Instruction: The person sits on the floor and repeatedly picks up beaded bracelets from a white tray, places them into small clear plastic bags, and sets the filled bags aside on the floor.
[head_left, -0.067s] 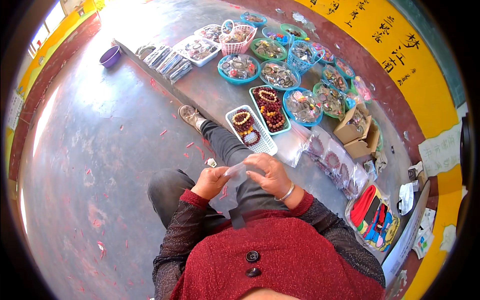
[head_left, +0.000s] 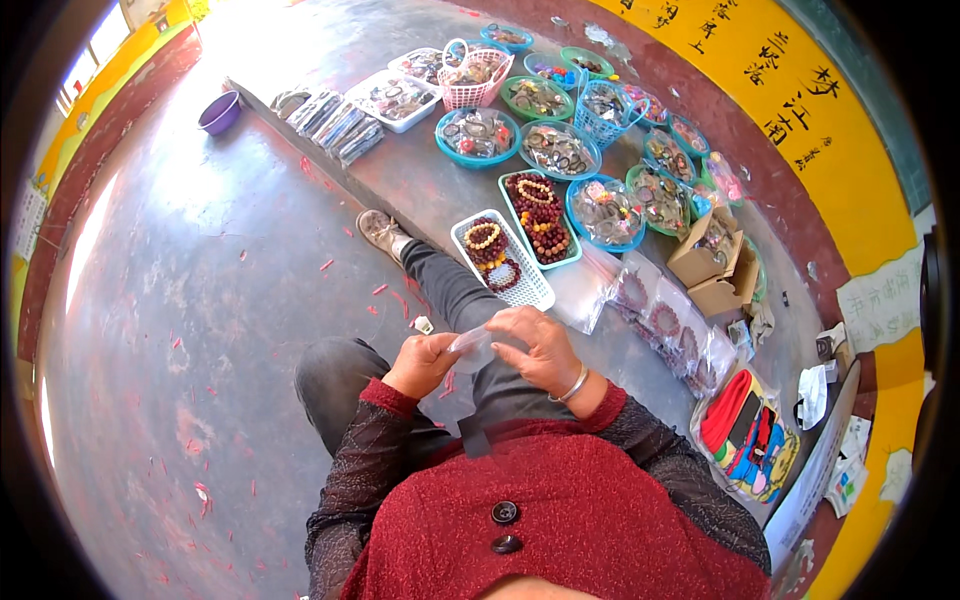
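Note:
A small clear plastic bag (head_left: 474, 348) is stretched between my hands, above my legs. My left hand (head_left: 420, 366) pinches its left edge between thumb and fingers. At its other side my right hand (head_left: 540, 350), with a silvery bangle on the wrist, is closed with curled fingers on the bag's upper edge. I see nothing inside the bag. Just beyond my hands stands a white basket (head_left: 534, 291) with beaded bracelets (head_left: 486, 246). Beside it is a second tray (head_left: 572, 248) full of dark red bead bracelets (head_left: 540, 222). Flat clear bags (head_left: 585, 290) lie to the right of the white basket.
Round baskets of bagged goods (head_left: 478, 136) crowd the raised floor ahead. Bagged bracelets (head_left: 668, 322) lie at right, near an open cardboard box (head_left: 722, 290) and a colourful package (head_left: 748, 435). A purple basin (head_left: 220, 113) stands far left, beyond the step edge (head_left: 330, 172).
The clear plastic bag spreads a little wider and lower between my hands. Both hands stay in nearly the same place.

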